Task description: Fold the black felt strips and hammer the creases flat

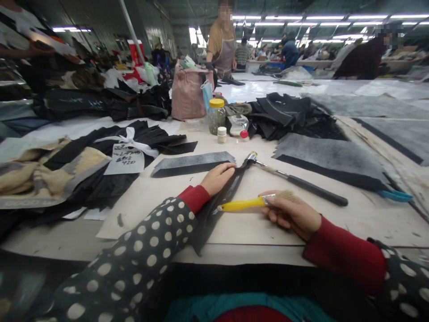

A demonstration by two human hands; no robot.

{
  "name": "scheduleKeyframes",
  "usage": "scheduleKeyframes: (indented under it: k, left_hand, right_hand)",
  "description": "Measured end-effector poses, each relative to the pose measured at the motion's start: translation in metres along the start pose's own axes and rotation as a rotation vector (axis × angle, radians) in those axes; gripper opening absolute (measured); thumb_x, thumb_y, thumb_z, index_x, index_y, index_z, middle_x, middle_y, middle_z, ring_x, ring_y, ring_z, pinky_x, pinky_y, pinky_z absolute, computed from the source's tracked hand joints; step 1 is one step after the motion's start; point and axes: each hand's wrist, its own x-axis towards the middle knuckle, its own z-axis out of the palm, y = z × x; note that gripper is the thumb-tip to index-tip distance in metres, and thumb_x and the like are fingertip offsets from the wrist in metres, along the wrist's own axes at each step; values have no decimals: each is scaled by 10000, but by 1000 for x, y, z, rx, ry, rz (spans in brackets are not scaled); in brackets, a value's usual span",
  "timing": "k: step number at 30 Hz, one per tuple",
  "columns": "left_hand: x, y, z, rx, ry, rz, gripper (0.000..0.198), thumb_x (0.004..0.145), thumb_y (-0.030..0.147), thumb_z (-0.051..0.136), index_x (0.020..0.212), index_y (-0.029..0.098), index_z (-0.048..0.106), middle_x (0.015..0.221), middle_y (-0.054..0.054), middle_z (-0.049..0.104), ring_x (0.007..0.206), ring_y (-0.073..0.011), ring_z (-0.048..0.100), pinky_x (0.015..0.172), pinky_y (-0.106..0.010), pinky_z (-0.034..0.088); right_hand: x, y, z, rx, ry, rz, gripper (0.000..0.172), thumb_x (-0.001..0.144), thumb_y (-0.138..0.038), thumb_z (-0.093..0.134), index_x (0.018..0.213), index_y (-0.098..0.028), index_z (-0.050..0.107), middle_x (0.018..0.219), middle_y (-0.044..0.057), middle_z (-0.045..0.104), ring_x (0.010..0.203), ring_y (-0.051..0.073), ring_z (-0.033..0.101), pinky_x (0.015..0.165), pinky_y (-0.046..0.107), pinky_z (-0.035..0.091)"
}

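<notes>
My left hand (218,178) lies with its fingers stretched out along the edge of a black strip of material (224,197), which runs slantwise towards me. In my right hand (295,212) is a paintbrush (243,204), gripped near its metal band and pale bristles. Its yellow handle points left, with the tip over the strip; whether it touches cannot be made out. A hammer (313,190) with a black grip lies beyond my right hand, its head at the strip's far end. Behind my left hand rests a grey-and-black piece (194,163).
A tagged black bundle (161,138) lies left. Further back stand a yellow-lidded jar (216,118), a small white bottle (221,135) and a pink bag (187,96). Grey-and-black pieces (331,156) and blue-handled scissors (397,196) lie right. Other people are across the room.
</notes>
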Motion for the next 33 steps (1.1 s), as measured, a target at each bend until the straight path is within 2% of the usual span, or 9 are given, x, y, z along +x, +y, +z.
scheduleKeyframes:
  k: [4, 8, 10, 13, 16, 19, 24, 28, 33]
  left_hand:
    - [0, 0, 0, -3, -10, 8, 334, 842, 265, 377, 1087, 121, 553, 1144, -65, 567, 1068, -159, 500, 974, -267, 334]
    - [0, -1, 1, 1, -13, 8, 332, 842, 275, 376, 1086, 138, 554, 1134, -54, 573, 1055, -159, 507, 963, -270, 346]
    - [1, -2, 0, 4, -11, 8, 328, 843, 274, 373, 1080, 144, 558, 1129, -51, 576, 1056, -158, 507, 961, -271, 348]
    - [1, -1, 0, 1, -9, 10, 330, 845, 274, 370, 1077, 138, 560, 1128, -54, 576, 1057, -157, 505, 961, -270, 347]
    - [0, 0, 1, -7, -7, 8, 331, 844, 269, 375, 1078, 127, 560, 1127, -59, 577, 1055, -156, 507, 961, -262, 348]
    - [0, 1, 2, -8, 0, 2, 328, 845, 253, 372, 1078, 119, 560, 1128, -62, 576, 1055, -157, 508, 968, -263, 343]
    - [-1, 3, 2, 16, 4, 12, 322, 846, 225, 369, 1081, 116, 560, 1129, -64, 574, 1066, -155, 500, 977, -263, 332]
    - [-1, 4, 1, 32, -4, 26, 329, 849, 209, 363, 1095, 104, 556, 1127, -73, 573, 1067, -152, 497, 979, -253, 326]
    - [-1, 5, 1, 30, -18, 25, 329, 856, 200, 352, 1101, 111, 553, 1151, -67, 562, 1086, -135, 484, 994, -245, 305]
  right_hand:
    - [13, -1, -10, 127, 106, 20, 338, 647, -323, 630, 908, -130, 535, 583, 23, 594, 380, 51, 439, 254, 109, 244]
    - [16, -2, -19, 93, 188, -79, 356, 674, -337, 619, 957, -140, 530, 601, 12, 585, 408, 61, 458, 271, 123, 271]
    - [13, -4, -23, -45, 228, -198, 362, 721, -366, 581, 1006, -151, 525, 632, 20, 591, 439, 79, 482, 291, 149, 306]
    - [4, -5, -27, -488, 262, -504, 298, 777, -347, 525, 1012, -166, 554, 784, 68, 626, 571, 125, 560, 412, 215, 430]
    - [-6, -1, -26, -996, 145, -872, 268, 800, -253, 484, 1042, -173, 566, 941, 99, 624, 778, 170, 592, 646, 277, 491]
    - [-17, 7, -17, -1264, -75, -1069, 346, 824, -191, 398, 1152, -161, 503, 963, 111, 617, 839, 174, 573, 702, 283, 476]
    - [-39, 17, 8, -1299, -296, -1211, 355, 867, -215, 311, 1170, -123, 473, 935, 123, 613, 797, 177, 557, 673, 296, 459]
    - [-51, 24, 22, -1262, -306, -1306, 298, 871, -191, 352, 1125, -158, 504, 914, 95, 629, 753, 164, 557, 636, 291, 445]
    - [-47, 24, 17, -1242, -281, -1357, 293, 879, -189, 343, 1108, -175, 525, 922, 85, 633, 783, 158, 559, 655, 294, 442]
